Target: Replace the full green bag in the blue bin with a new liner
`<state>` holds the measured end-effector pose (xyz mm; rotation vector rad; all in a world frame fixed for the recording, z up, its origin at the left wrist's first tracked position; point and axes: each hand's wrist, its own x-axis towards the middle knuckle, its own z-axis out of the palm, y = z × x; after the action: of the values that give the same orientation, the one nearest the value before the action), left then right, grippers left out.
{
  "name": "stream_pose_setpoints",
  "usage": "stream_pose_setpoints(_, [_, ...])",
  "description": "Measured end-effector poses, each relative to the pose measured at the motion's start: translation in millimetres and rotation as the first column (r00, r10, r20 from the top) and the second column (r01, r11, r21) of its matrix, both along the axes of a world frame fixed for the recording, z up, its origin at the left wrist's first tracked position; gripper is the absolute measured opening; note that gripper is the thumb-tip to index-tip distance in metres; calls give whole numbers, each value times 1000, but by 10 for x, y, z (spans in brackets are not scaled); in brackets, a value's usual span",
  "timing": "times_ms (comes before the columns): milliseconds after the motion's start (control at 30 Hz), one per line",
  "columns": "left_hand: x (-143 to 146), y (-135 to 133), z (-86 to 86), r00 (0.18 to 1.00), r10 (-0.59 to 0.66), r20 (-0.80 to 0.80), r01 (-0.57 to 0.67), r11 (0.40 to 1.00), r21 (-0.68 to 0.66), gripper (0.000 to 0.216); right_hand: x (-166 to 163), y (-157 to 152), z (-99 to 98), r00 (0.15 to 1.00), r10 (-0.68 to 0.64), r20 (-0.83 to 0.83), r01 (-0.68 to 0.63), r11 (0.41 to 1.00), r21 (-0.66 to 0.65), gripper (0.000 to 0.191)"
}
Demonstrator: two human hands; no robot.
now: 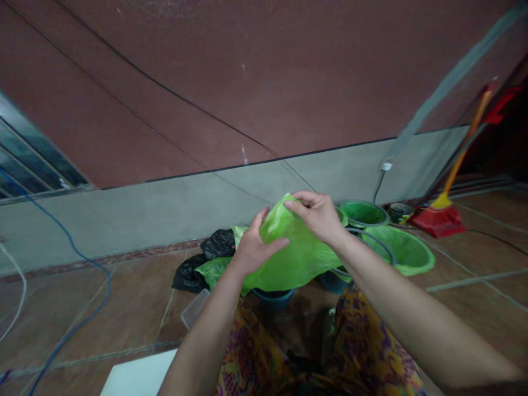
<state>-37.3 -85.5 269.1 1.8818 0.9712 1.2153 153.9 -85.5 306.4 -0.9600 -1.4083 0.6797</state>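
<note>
A thin green plastic bag (295, 256) hangs in front of me, above a blue bin (274, 298). My right hand (315, 214) pinches its upper edge between thumb and fingers. My left hand (260, 248) is at the bag's left side, thumb stretched out and fingers apart, the palm near or against the plastic. Whether the left fingers press on the bag I cannot make out. To the right stand bins lined with green bags, one with a dark rim (365, 213) and another with its green liner (406, 250) folded over the edge.
Black plastic bags (218, 245) lie left of the bins by the wall. A clear plastic container (196, 309) and a white board (138, 374) are near my left arm. A blue cable (107, 275) crosses the tiled floor. A red dustpan (439, 220) stands at right.
</note>
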Motion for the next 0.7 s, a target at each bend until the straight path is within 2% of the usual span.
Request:
stream_pose_setpoints(67, [180,45,16,995,35,95,-33,999,-28,47,-74,37,73,986,109,129,-115,993,40,32])
stream_pose_setpoints(100, [214,77,18,989,53,141,-46,997,-55,38,-66,52,89,971,165,175,-174,984,36,34])
stream_pose_setpoints(200, [152,173,35,964,78,254,-43,989,-139,38,87,87,36,922,277,271,-269,961,-65,48])
stream_pose_setpoints(333, [-112,270,104,927,147,344,-96,982,-160,42,388,115,-264,834,343,432,-212,922,-323,16])
stream_pose_setpoints(433, [-391,363,158,873,276,401,-245,961,-129,43,615,123,-534,857,263,442,-82,918,-389,18])
stream_pose_setpoints(533, [-735,469,212,804,409,432,-390,911,-137,45,865,123,-707,922,202,331,-33,891,-453,28])
stream_pose_setpoints(700, [-1190,570,275,734,509,450,-492,855,-164,42,1181,165,-714,957,137,256,-28,921,-389,41])
